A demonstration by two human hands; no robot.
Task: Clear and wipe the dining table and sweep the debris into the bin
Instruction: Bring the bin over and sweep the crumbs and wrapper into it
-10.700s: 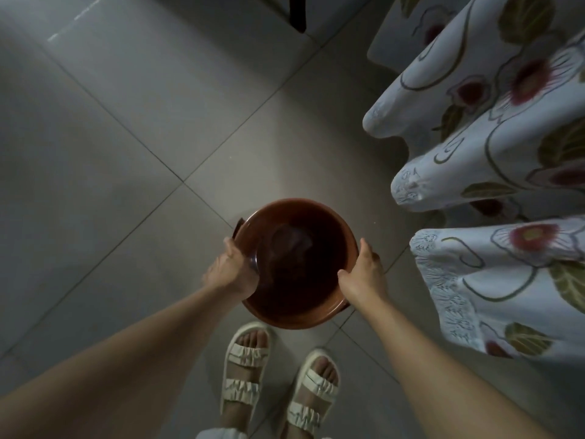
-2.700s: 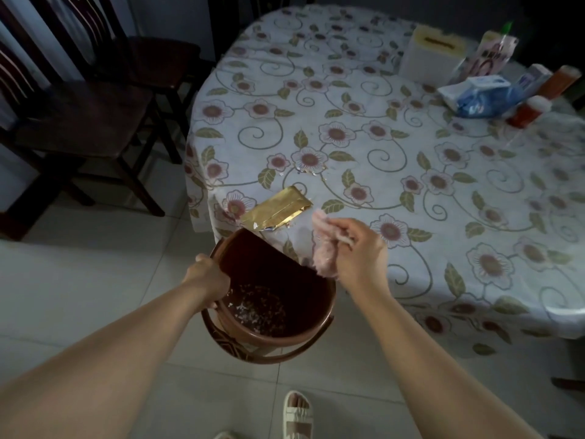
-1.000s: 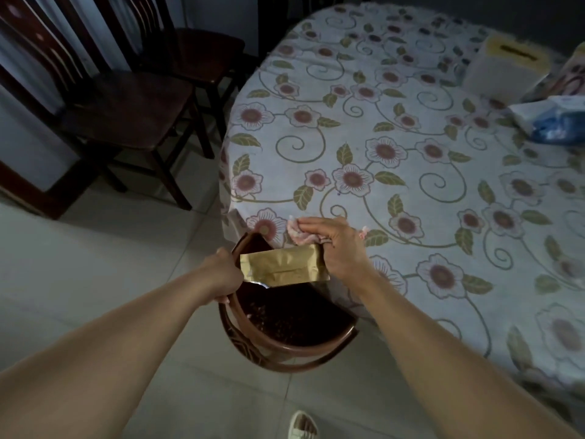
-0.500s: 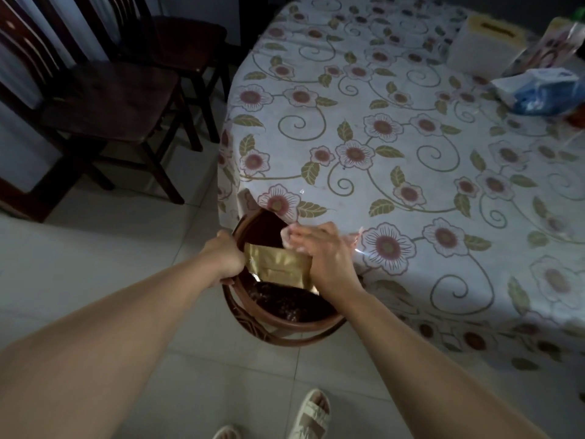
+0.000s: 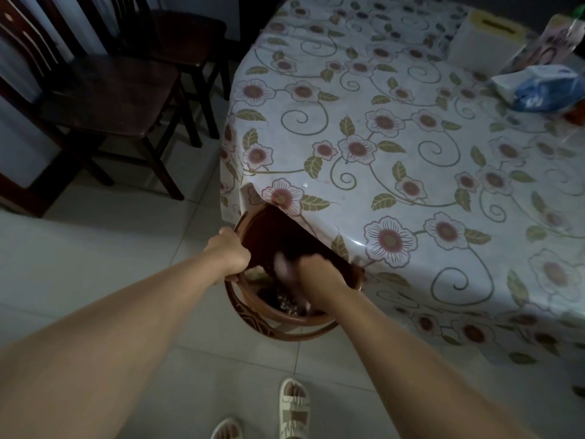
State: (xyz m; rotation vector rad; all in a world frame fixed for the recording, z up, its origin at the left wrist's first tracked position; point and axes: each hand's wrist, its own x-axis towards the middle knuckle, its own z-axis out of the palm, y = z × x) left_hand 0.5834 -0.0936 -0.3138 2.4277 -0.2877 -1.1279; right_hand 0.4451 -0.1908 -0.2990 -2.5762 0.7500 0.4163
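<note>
A brown round bin hangs below the edge of the dining table, which wears a flowered cloth. My left hand grips the bin's rim on the left side. My right hand is down inside the bin, blurred, with a pale pink cloth bunched at its fingers. Small light crumbs lie on the bin's bottom. A sliver of the gold wrapper shows by the left wall of the bin. One tiny white scrap lies on the cloth near the table's edge.
Dark wooden chairs stand to the left of the table. At the table's far right are a white tissue box, a blue-and-white plastic pack and a printed packet. My sandalled feet stand on the pale floor tiles below.
My right hand has gone from the table's edge down into the bin. The gold wrapper it pushed off has dropped inside and is almost hidden. My left hand keeps its grip on the rim.
</note>
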